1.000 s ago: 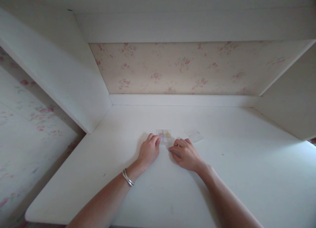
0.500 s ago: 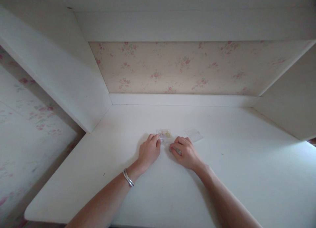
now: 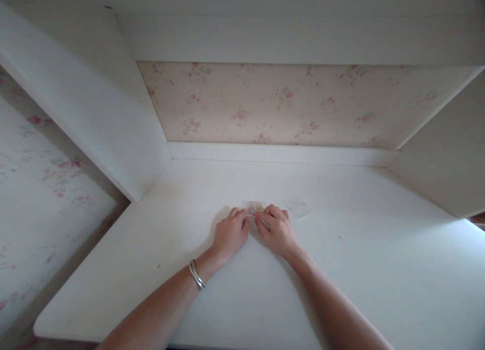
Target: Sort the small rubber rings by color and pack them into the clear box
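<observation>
A small clear plastic box [image 3: 254,207] with yellowish and pinkish bits inside lies on the white desk [image 3: 242,289]. My left hand [image 3: 229,234] rests on the desk with its fingertips against the box's near left corner; a silver bangle [image 3: 196,275] circles that wrist. My right hand [image 3: 276,230] sits close beside it, fingertips at the box's near edge, pinching something small that I cannot make out. A clear flat lid [image 3: 296,207] lies on the desk just right of my right hand.
The desk sits in a white alcove: a side panel [image 3: 94,112] on the left, another panel [image 3: 439,173] on the right, a shelf overhead and floral wallpaper [image 3: 280,102] behind. The desk's left front corner drops off near a papered wall.
My right hand has moved left and forward until its fingertips meet the box next to my left hand. The left hand and the lid have stayed put.
</observation>
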`<state>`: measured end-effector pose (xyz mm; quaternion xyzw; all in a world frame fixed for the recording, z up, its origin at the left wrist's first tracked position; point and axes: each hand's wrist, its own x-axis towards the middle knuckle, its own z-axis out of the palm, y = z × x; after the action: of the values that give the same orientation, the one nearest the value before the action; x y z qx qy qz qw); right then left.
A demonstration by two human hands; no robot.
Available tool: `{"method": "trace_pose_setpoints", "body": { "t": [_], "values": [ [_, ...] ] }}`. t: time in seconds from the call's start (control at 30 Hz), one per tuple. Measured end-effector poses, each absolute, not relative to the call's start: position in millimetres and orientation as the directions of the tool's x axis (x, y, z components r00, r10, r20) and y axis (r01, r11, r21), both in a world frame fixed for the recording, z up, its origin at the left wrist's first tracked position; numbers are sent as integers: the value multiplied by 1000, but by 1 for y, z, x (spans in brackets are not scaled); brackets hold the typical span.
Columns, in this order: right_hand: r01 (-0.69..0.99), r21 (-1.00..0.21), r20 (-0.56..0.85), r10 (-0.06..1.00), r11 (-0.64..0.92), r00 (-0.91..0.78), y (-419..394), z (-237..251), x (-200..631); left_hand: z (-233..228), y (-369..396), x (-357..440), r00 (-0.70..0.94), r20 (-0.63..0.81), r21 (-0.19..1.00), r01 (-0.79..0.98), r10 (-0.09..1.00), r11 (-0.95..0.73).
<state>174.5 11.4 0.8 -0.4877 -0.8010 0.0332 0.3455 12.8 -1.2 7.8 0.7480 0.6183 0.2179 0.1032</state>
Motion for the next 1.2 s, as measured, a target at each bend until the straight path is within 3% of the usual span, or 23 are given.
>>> {"method": "trace_pose_setpoints", "body": {
  "t": [0.13,0.3,0.5,0.8,1.0,1.2],
  "values": [
    [771,-417,560,804,482,-200,13,2,190,11,-4,12,137,248,458,856,959,-240],
    [796,-449,563,820,406,-101,20,-2,207,13,-15,20,358,232,415,805,905,-424],
    [797,-422,556,818,432,-149,24,-5,206,11,-21,30,432,124,370,815,893,-446],
    [798,-406,523,829,446,-198,20,-3,205,7,-17,28,444,138,339,819,885,-463],
    [788,-420,522,830,451,-198,21,-4,209,5,-15,24,418,226,443,761,880,-474],
    [731,-419,489,812,539,-319,20,1,214,4,-2,12,223,392,582,692,893,-428]
  ]
}}
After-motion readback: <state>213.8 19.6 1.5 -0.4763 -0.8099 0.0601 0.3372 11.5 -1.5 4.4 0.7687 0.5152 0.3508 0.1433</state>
